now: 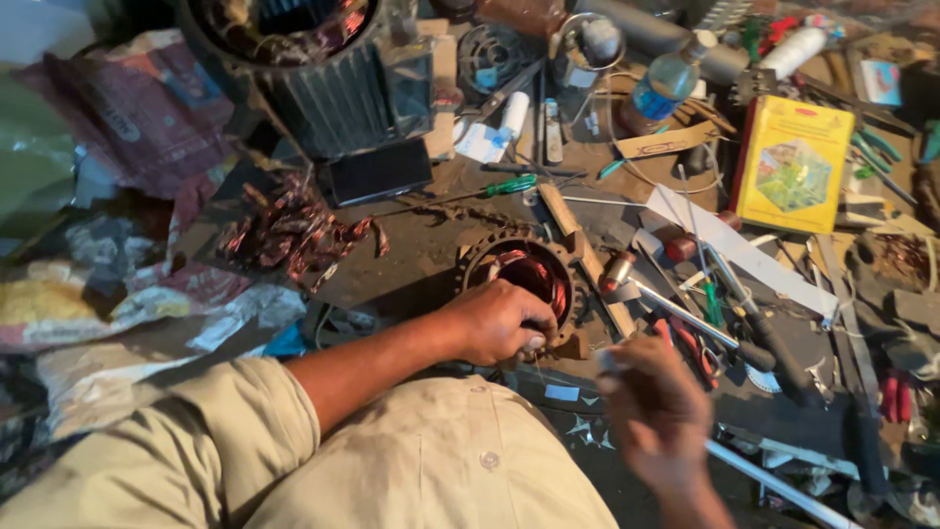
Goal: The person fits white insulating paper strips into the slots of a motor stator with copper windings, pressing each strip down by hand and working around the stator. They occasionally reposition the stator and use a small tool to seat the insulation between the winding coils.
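A round motor stator (522, 271) with copper windings inside lies on the dark workbench at the middle. My left hand (497, 320) rests on its near rim, fingers curled over the edge and gripping it. My right hand (658, 411) hovers lower right of the stator, blurred, pinching a small white piece (609, 360) between its fingertips. A wooden stick (586, 257) lies just right of the stator. A small hammer (676, 312) with a metal handle lies beside the right hand.
A large ribbed motor housing (323, 73) stands at the back left, with a heap of old copper wire (294, 230) before it. A green screwdriver (509, 184), plastic bottle (664, 83), yellow box (793, 162), pliers and scattered tools crowd the right. Crumpled bags (108, 127) lie left.
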